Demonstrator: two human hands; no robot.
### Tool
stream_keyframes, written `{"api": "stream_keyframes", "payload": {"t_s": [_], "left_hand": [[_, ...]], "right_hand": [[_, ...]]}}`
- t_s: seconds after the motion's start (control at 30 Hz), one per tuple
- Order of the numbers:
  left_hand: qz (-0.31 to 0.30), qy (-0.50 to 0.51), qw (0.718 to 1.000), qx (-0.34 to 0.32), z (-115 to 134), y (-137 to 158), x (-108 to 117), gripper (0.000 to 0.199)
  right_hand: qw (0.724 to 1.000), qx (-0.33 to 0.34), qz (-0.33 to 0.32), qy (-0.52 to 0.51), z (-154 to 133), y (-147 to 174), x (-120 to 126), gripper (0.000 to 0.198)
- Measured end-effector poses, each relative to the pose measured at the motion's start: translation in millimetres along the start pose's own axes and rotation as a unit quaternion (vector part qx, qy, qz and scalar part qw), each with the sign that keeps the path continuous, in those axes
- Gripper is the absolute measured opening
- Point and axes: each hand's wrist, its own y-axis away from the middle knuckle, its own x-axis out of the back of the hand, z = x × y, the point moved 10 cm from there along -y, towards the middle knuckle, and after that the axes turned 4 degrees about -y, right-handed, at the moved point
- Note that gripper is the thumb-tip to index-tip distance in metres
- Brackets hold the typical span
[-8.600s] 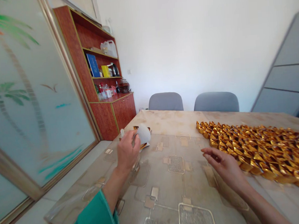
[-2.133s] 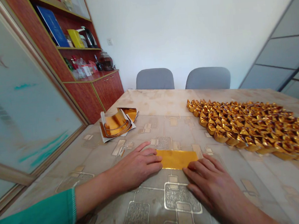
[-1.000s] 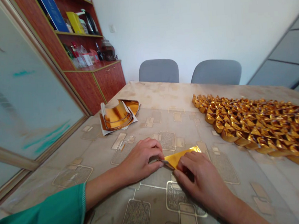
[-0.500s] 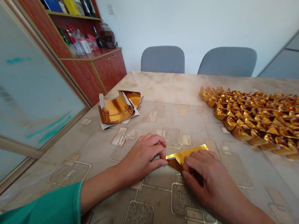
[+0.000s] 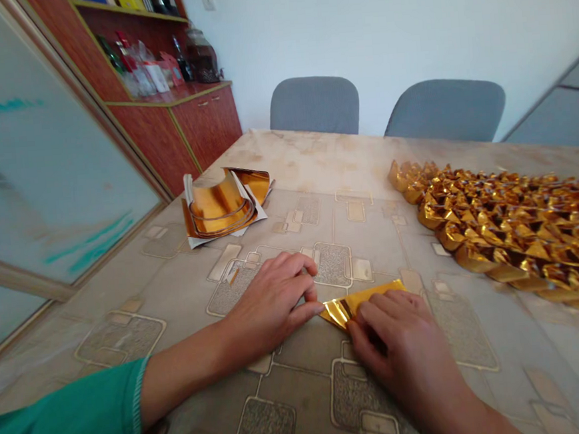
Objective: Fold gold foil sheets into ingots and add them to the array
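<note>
A partly folded sheet of gold foil paper (image 5: 335, 310) lies on the patterned tablecloth (image 5: 303, 390) in front of me. My right hand (image 5: 399, 342) is closed on its right part, thumb and curled fingers pressing near the middle; the palm side is hidden. At the sheet's left corner is my left hand (image 5: 280, 298), its thumb tip touching or nearly touching the foil and its fingers bent and apart from the thumb. Beyond my left hand sits a stack of curved gold sheets (image 5: 221, 202) with white backs.
Rows of folded gold paper pieces (image 5: 515, 226) cover the table's right side. Two grey chairs (image 5: 313, 107) stand at the far edge. On the left are a frosted sliding door (image 5: 54, 162) and a red-brown cabinet (image 5: 207, 126) holding bottles and a glass jar (image 5: 201, 57).
The raised dark flap at the sheet's left end now lies flatter and shines gold. My left fingers have opened slightly from the corner. The view has shifted a little.
</note>
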Motion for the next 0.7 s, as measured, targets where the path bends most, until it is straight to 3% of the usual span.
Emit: {"api": "stream_keyframes", "payload": {"t_s": [0.33,0.7], "left_hand": [[0.024,-0.018,1.000,0.005,-0.7,1.7,-1.1,0.014],[0.060,-0.033,0.997,0.020,-0.4,4.1,3.6,0.017]], "right_hand": [[0.998,0.018,0.016,0.058,-4.4,0.6,-3.7,0.023],[0.999,-0.020,-0.008,0.042,7.7,3.0,-13.5,0.018]]}}
